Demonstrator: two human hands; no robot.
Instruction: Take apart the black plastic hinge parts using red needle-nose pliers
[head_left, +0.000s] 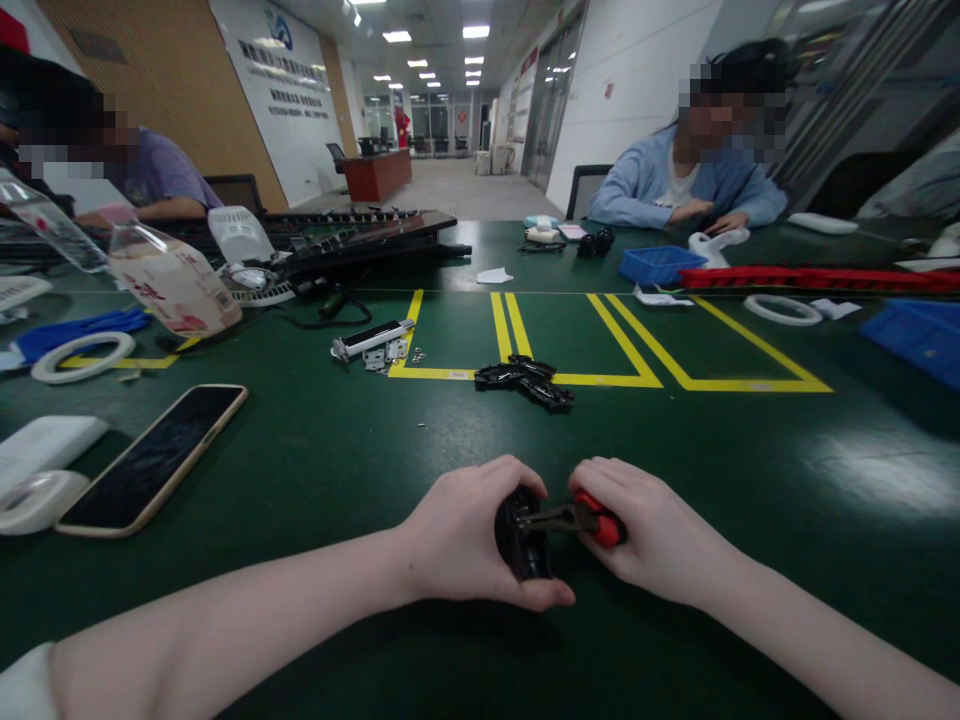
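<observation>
My left hand [480, 530] is wrapped round a small black plastic part [523, 540], its thumb below and fingers above. In my right hand [637, 525] are red-handled pliers [566, 517], gripped by the handles. The dark jaws point left and touch the black part; exactly what they grip is too small to tell. Beyond my hands, several glossy black pieces [525, 378] lie in a cluster across the yellow tape. Left of them rest a white-and-black strip-shaped part [373, 338] and small metal brackets [386, 353], with tiny bits scattered nearby.
A phone [154, 460] lies at the left beside a white tape roll [37, 500]. Behind it stands a drink bottle [172, 270]. Blue trays [660, 265] and a red strip [825, 280] are at the right. Two people sit across the green table [750, 500].
</observation>
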